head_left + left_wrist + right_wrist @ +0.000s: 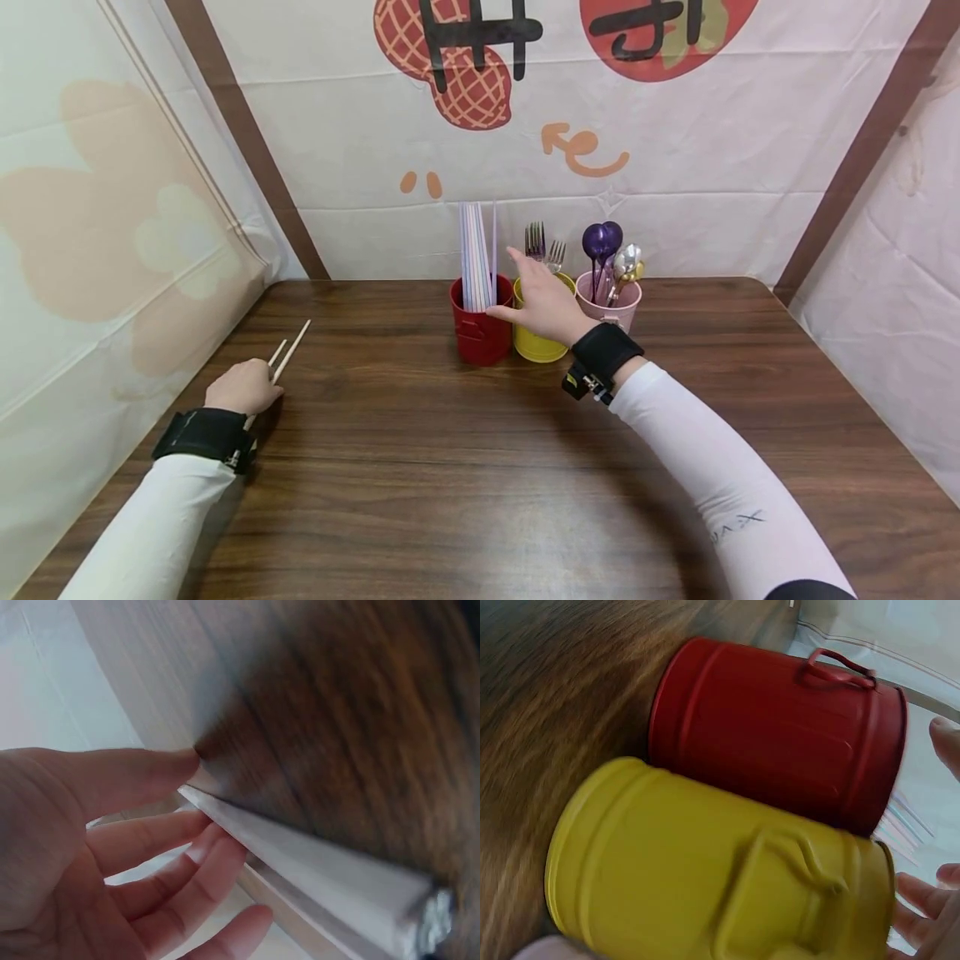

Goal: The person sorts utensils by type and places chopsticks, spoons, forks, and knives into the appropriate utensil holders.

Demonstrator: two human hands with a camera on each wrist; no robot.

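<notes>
At the left side of the table, my left hand (243,387) holds a pair of pale chopsticks (291,353). In the left wrist view the chopsticks (315,862) run between the thumb and the fingers, close to the wood. My right hand (551,304) is spread, thumb apart from the fingers, in front of and above a yellow bucket (538,346) of forks (535,240). Its thumb reaches toward the striped paper straws (477,258) in a red bucket (482,340); whether it touches them I cannot tell. Nothing is in its grasp.
A pink bucket (630,310) with purple, silver and gold spoons (602,240) stands right of the yellow one. The three buckets form a row near the back of the brown wooden table (420,467). A printed cloth wall (337,150) rises behind.
</notes>
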